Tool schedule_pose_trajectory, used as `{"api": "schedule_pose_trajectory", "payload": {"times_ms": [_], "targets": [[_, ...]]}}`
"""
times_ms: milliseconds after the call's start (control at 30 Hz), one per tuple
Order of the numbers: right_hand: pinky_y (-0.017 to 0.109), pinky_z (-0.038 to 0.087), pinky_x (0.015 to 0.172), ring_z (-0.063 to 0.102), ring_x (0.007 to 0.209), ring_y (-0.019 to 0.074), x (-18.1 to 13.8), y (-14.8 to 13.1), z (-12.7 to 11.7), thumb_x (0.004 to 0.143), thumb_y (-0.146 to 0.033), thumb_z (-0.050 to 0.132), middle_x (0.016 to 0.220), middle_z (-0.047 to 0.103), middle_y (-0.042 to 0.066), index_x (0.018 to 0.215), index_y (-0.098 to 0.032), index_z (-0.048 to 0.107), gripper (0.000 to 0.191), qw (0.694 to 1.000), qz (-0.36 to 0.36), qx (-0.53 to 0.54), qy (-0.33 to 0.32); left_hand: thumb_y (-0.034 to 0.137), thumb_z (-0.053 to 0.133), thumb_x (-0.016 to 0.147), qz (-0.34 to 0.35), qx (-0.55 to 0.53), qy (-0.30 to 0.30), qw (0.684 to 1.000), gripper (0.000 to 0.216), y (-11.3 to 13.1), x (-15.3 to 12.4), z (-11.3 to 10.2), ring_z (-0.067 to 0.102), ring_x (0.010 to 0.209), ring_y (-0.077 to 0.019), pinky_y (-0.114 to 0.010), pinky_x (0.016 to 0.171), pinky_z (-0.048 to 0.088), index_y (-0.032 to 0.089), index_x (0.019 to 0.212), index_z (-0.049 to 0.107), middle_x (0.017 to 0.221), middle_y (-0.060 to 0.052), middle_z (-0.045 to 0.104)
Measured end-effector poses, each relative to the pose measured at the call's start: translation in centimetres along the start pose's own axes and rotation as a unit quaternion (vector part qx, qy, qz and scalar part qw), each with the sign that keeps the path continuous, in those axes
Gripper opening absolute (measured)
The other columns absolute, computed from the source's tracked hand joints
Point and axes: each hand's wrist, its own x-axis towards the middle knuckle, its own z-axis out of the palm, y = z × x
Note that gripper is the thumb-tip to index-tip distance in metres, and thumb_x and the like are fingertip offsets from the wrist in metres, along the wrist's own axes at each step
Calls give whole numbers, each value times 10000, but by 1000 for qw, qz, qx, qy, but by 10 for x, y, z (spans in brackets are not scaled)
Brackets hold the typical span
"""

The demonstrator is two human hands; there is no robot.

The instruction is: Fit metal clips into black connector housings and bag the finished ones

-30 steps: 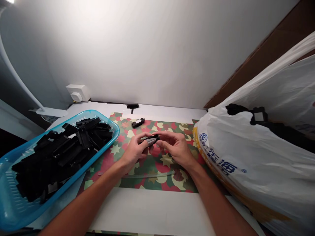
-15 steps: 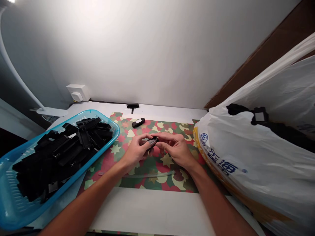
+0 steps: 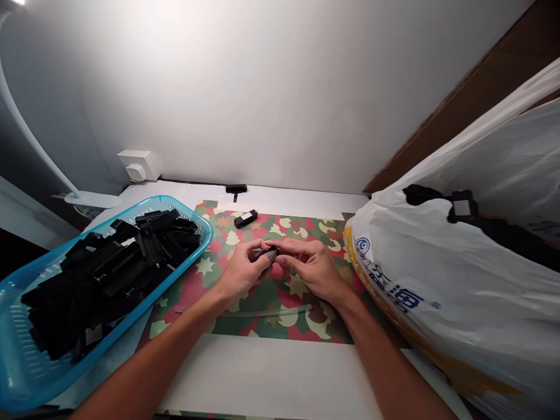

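Over the camouflage-patterned mat [image 3: 262, 324], my left hand [image 3: 245, 268] is closed around a small black plastic part [image 3: 272, 252], mostly covered by the fingers. My right hand [image 3: 308, 265] meets it from the other side, its thumb and fingertips pinched at the part's right end. What kind of part it is I cannot make out. Beyond the hands lies a black oblong piece with a pale label [image 3: 245, 219]. Another black piece [image 3: 236, 188] rests farther back on the white surface. A clear strip [image 3: 262, 313] stretches across the mat in front of the hands.
A blue basket [image 3: 205, 236] heaped with black plastic parts [image 3: 118, 268] stands at left. Behind it are a white lamp [image 3: 91, 198] and a white box [image 3: 139, 165] against the wall. A bulging white plastic bag [image 3: 437, 262], with black pieces on it, crowds the right side.
The black part has turned slightly between my fingers, so less of it shows. Both hands stay in nearly the same place, and my right fingers have shifted a little.
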Motion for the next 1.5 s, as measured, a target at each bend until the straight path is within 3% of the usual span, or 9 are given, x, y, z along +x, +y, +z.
{"api": "schedule_pose_trajectory", "payload": {"times_ms": [233, 567, 700, 967, 1200, 1367, 1500], "targets": [[300, 518, 547, 545, 635, 173, 0, 5, 1, 913, -453, 827, 648, 663, 0, 1152, -296, 871, 290, 999, -38, -25, 1, 350, 731, 793, 11, 10, 21, 1000, 244, 0, 0, 0, 338, 476, -57, -187, 439, 283, 205, 768, 536, 569, 89, 474], [292, 590, 594, 618, 582, 136, 0, -4, 2, 945, -442, 786, 750, 729, 5, 1237, -229, 812, 363, 1000, 13, 19, -3, 295, 733, 742, 17, 10, 37, 999, 275, -2, 1, -2, 363, 477, -65, -186, 433, 265, 225, 743, 468, 565, 84, 484], [250, 547, 532, 602, 561, 123, 1, -1, 3, 975, -453, 753, 698, 650, -29, 1315, -226, 747, 409, 999, 2, 41, -1, 315, 731, 765, 11, 18, 11, 1000, 292, -3, 0, -2, 348, 471, -69, -190, 424, 247, 229, 733, 453, 530, 87, 461], [225, 518, 513, 545, 578, 103, -1, 1, 8, 971, -468, 765, 761, 615, -21, 1232, -249, 780, 341, 994, 26, 105, -33, 380, 631, 856, -15, 56, -65, 996, 229, 3, -3, -2, 324, 440, -75, -214, 407, 247, 210, 739, 531, 517, 72, 468], [207, 453, 467, 499, 533, 84, 0, 9, 10, 925, -436, 831, 717, 576, -43, 1185, -248, 792, 324, 985, 38, 166, -31, 278, 639, 698, -46, 56, -58, 996, 151, 7, -5, -3, 316, 449, -80, -216, 412, 235, 230, 733, 500, 516, 83, 445], [215, 502, 520, 533, 596, 102, 1, 8, 6, 912, -411, 838, 746, 565, -51, 1290, -273, 731, 416, 993, 12, 112, -24, 235, 651, 644, -26, 63, -35, 997, 193, 6, -3, -6, 283, 492, -71, -220, 449, 215, 228, 694, 464, 570, 90, 423], [264, 567, 627, 644, 699, 151, 1, 2, 4, 944, -371, 775, 776, 662, -19, 1259, -262, 718, 338, 1000, -10, 4, -14, 243, 673, 681, 6, 93, -21, 995, 270, 4, -2, -9, 275, 571, -85, -239, 507, 192, 230, 673, 404, 616, 86, 406]]}}
